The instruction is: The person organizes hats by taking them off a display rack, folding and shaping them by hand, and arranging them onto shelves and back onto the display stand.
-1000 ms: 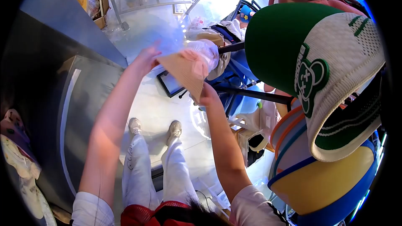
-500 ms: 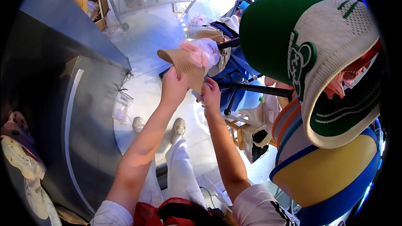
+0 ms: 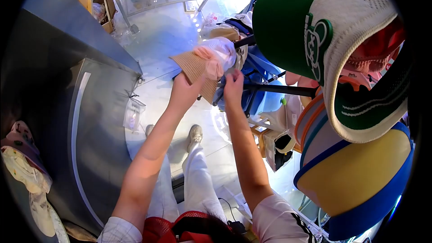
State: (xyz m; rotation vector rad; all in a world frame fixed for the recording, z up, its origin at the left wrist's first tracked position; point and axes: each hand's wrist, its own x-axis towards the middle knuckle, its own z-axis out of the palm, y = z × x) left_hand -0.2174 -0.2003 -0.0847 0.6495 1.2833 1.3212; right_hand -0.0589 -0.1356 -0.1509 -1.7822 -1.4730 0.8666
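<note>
Left hand [image 3: 184, 92] grasped the tan ribbed hat [image 3: 186, 66] near its lower edge; right hand [image 3: 233, 88] was bent beside it (grip could not be determined). The hat was above the pale floor [image 3: 157, 47], left of a green-and-white cap [image 3: 284, 27].

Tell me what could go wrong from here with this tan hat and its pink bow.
The left grip holds the tan hat by its ribbed part, close to the pink bow, so a hard squeeze might crease one or flatten the other. The hat's pale, puffy part appears right by the upper black rod and could snag. The right grip appears beside the lower black rod and might knock it, though depth is hard to judge.
</note>
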